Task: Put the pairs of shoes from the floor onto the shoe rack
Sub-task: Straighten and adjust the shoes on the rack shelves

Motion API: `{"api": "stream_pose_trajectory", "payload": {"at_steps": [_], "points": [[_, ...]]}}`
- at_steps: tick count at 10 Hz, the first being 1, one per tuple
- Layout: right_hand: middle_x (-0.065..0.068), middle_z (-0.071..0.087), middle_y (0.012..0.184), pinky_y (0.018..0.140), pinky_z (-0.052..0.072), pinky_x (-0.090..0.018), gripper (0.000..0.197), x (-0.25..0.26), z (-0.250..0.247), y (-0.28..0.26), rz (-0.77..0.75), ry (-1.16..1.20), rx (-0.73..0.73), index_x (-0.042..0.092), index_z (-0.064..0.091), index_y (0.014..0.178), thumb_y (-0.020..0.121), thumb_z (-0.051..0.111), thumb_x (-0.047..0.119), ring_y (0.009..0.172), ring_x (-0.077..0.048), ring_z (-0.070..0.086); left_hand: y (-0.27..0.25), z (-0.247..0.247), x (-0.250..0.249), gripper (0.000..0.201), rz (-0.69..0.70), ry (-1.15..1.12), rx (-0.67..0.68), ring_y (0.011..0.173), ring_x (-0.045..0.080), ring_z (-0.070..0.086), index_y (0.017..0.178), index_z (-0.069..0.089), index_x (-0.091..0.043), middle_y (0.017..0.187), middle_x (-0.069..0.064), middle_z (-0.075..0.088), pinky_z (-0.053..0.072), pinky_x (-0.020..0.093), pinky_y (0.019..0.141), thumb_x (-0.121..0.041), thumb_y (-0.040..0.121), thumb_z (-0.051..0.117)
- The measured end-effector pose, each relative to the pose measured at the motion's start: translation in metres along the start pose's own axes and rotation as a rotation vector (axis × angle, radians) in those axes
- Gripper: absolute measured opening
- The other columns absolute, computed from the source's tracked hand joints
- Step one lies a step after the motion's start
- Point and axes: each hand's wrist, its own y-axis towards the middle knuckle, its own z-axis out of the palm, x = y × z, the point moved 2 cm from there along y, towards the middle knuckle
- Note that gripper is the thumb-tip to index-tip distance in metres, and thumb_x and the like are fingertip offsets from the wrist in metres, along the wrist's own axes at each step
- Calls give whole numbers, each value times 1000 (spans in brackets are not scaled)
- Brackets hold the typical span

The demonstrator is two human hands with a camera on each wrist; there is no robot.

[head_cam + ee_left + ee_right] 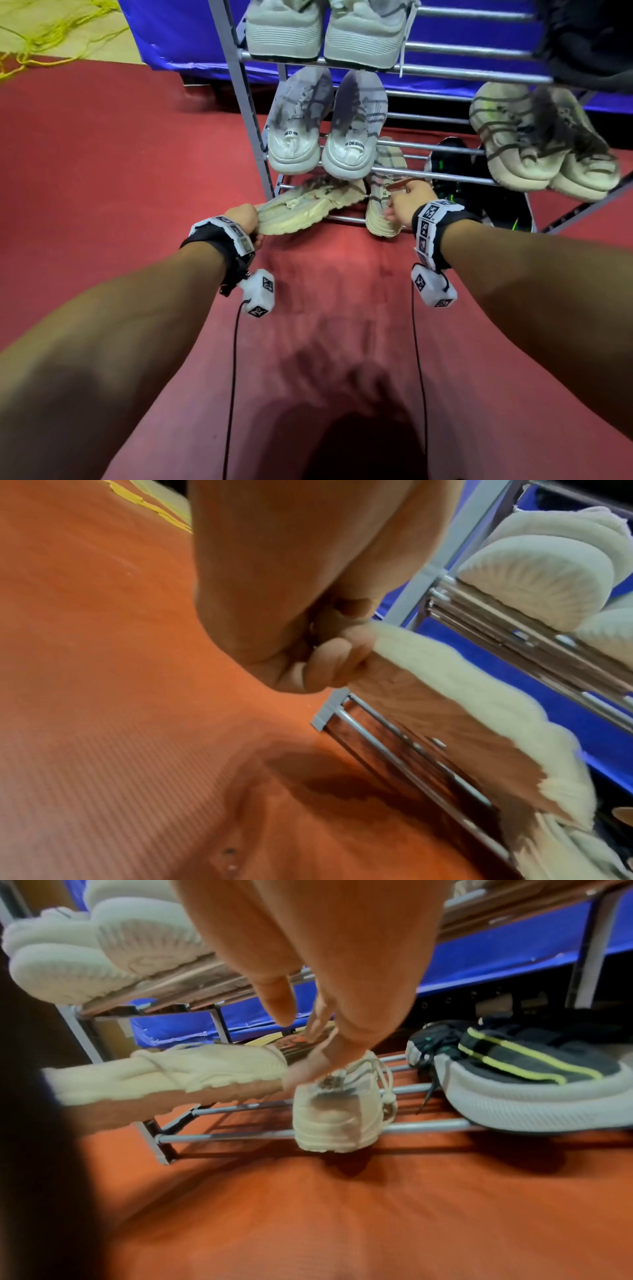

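A cream sneaker (308,209) (445,696) (171,1074) lies tilted on its side over the left end of the shoe rack's (346,219) bottom rails. My left hand (245,219) (329,653) grips its heel with curled fingers, the sole turned toward the floor side. Its mate, a second cream sneaker (380,212) (335,1118), stands on the same bottom rails, heel toward me. My right hand (404,205) (308,1053) reaches down over it with straight fingers, the tips touching its collar.
Black shoes with neon green stripes (479,195) (514,1074) sit on the bottom rails to the right. Grey-white pairs (325,137) fill the shelves above, and another pair (541,144) sits at right. Red carpet (102,154) lies in front, a blue mat (171,34) behind.
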Motion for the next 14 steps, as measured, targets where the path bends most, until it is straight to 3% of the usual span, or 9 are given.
{"api": "stream_pose_trajectory", "payload": {"at_steps": [1, 2, 4, 5, 6, 10, 11, 12, 14], "points": [[-14, 62, 104, 63, 61, -39, 33, -4, 14, -10, 172, 96, 145, 14, 55, 116, 95, 55, 39, 74, -30, 72, -1, -9, 8, 24, -65, -18, 31, 29, 17, 37, 97, 59, -7, 52, 9, 44, 36, 17, 36, -9, 95, 35], [-13, 61, 116, 64, 62, -36, 58, -2, 21, -19, 310, 185, 274, 21, 50, 130, 85, 57, 57, 77, -30, 76, -6, -9, 10, 43, -27, -5, 102, 25, 15, 35, 113, 64, -5, 44, 7, 43, 33, 15, 34, -7, 88, 29], [-12, 64, 74, 34, 42, -16, 38, 19, 16, -22, 307, 84, 198, 6, 58, 116, 91, 59, 35, 38, -16, 57, -22, 4, -5, 28, 26, 31, 81, 29, 15, 36, 90, 66, -4, 37, 4, 43, 32, 15, 40, -9, 87, 38], [-14, 67, 92, 39, 47, -21, 41, 15, 4, -18, 339, 194, 141, 6, 57, 122, 86, 59, 25, 53, -23, 62, -24, 17, -13, 29, 65, 36, 66, 43, 18, 44, 107, 66, -9, 46, 1, 52, 36, 24, 49, -11, 90, 43], [-17, 62, 121, 52, 55, -29, 52, 3, -9, -14, 391, 418, 94, 11, 55, 126, 75, 61, 14, 77, -34, 69, -31, 29, -14, 24, 75, -35, 143, 55, 12, 59, 115, 59, -18, 84, 1, 67, 43, 24, 53, -15, 97, 45], [-20, 63, 123, 78, 62, -36, 43, 10, 18, -19, 303, 848, 148, -6, 58, 121, 79, 66, -2, 106, -36, 69, -71, 127, -26, 47, 136, -32, 455, 106, 21, 65, 123, 53, -32, 122, -1, 64, 57, 38, 87, -62, 87, 54], [-25, 68, 114, 76, 61, -38, 45, 17, 41, -27, 277, 896, 190, -6, 55, 125, 81, 64, -3, 95, -34, 73, -67, 136, -30, 64, 153, -125, 377, 105, 19, 64, 121, 60, -32, 120, -4, 66, 57, 35, 76, -67, 68, 57], [-25, 69, 112, 77, 61, -43, 41, 15, 47, -26, 296, 849, 259, -3, 53, 127, 86, 59, 0, 96, -33, 73, -51, 135, -31, 55, 204, -146, 307, 97, 20, 67, 122, 62, -28, 113, -1, 70, 53, 28, 62, -50, 73, 62], [-11, 58, 111, 90, 58, -42, 39, -6, 36, -24, 365, 534, 408, 14, 54, 130, 91, 53, 7, 108, -36, 66, -13, 119, -27, 43, 216, -118, 254, 92, 23, 58, 135, 55, -6, 109, 6, 57, 54, 35, 81, -22, 95, 52]]}}
